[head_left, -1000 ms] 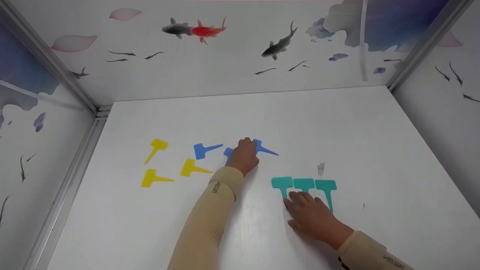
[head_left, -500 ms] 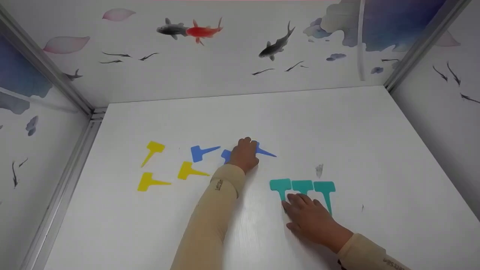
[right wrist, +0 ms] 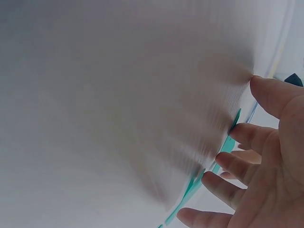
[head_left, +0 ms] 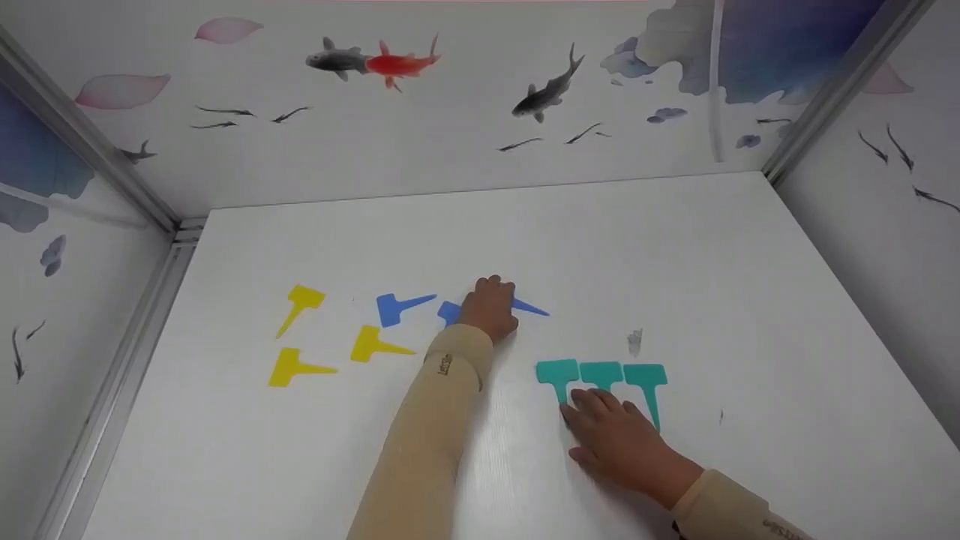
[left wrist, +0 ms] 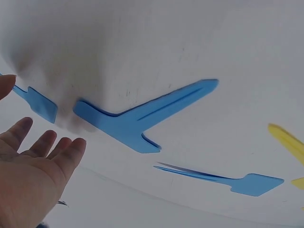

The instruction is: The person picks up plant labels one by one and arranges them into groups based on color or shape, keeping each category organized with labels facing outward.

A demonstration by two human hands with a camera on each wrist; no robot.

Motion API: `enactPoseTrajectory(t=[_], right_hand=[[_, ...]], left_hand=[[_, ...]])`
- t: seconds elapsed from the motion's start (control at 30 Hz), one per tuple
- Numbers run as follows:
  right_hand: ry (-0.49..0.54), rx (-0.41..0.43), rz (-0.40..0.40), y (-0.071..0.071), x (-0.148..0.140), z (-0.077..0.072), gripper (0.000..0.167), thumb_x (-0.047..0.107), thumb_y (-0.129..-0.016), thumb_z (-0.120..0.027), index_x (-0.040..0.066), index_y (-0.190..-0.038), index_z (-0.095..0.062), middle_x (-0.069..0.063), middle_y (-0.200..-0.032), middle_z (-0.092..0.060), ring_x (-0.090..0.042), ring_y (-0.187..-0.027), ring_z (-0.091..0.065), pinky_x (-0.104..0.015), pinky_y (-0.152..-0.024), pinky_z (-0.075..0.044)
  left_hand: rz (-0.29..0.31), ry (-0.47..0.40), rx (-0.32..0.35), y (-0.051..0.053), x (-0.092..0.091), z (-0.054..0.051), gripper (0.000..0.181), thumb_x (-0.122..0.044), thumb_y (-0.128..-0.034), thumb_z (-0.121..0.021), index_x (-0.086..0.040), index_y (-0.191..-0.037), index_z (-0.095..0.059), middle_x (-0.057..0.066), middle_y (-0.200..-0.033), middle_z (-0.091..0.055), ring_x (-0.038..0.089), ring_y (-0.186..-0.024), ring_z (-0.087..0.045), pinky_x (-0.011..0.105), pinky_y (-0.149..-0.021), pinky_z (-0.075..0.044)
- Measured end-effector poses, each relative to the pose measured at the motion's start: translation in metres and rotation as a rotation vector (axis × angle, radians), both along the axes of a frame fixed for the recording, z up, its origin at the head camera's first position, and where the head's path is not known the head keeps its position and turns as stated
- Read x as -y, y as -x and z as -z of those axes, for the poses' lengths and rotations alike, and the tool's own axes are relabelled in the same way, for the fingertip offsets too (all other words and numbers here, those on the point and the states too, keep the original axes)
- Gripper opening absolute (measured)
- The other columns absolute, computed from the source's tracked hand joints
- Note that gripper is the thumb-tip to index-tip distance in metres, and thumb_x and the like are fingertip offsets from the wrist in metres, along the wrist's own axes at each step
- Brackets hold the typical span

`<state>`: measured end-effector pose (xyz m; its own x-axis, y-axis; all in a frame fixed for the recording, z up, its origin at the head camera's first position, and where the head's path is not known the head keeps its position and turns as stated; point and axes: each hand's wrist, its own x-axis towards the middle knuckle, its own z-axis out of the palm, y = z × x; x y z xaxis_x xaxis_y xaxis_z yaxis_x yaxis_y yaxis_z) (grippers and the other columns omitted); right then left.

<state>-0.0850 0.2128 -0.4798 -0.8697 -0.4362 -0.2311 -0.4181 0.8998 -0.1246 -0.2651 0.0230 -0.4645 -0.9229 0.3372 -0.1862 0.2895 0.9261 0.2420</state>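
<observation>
The left hand (head_left: 489, 307) is ungripped: its thumb and fingers stand apart around the right blue tag (head_left: 529, 306), whose stem points out beyond the hand. The right hand (head_left: 626, 442) is likewise loose, its fingers stretched out with their tips at the stems of the teal tags. A white wall (head_left: 450, 135) with painted fish rises behind the white table (head_left: 487, 240), and beige sleeves (head_left: 420, 435) cover both arms. The left teal tag (head_left: 557, 370), middle teal tag (head_left: 602, 371) and right teal tag (head_left: 645, 373) lie side by side, heads in a row, stems toward the person. The middle blue tag (left wrist: 123, 126) lies beside the left hand, partly covered by it in the head view, with the left blue tag (head_left: 388, 309) farther left. Three yellow tags (head_left: 366, 344) lie separately at the left. A small grey smudge (head_left: 635, 342) marks the table beyond the teal tags.
</observation>
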Motion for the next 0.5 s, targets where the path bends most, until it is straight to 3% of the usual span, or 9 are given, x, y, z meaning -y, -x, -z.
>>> enactPoseTrajectory(t=[0.27,0.5], right_hand=[[0.013,-0.007,-0.003,-0.0006,0.0000,0.0024,0.059,0.044,-0.089,-0.065,0.016,-0.140,-0.051,-0.009,-0.145,-0.045,-0.032,-0.133,-0.040,-0.060,-0.098,-0.042],[0.021,-0.025,-0.016,-0.0006,-0.0016,0.0022,0.058,0.042,-0.089,-0.066,0.014,-0.139,-0.052,-0.010,-0.144,-0.046,-0.032,-0.132,-0.040,-0.060,-0.096,-0.043]], left_hand=[[0.010,0.030,0.022,0.0037,-0.0029,0.0085,0.052,-0.020,-0.0903,-0.061,-0.010,-0.140,-0.050,0.010,-0.138,-0.050,0.027,-0.126,-0.046,0.041,-0.104,-0.042],[0.027,0.045,-0.024,0.0029,-0.0069,0.0056,0.039,-0.016,-0.0903,-0.062,-0.007,-0.128,-0.059,0.011,-0.124,-0.056,0.025,-0.113,-0.052,0.037,-0.096,-0.048]])
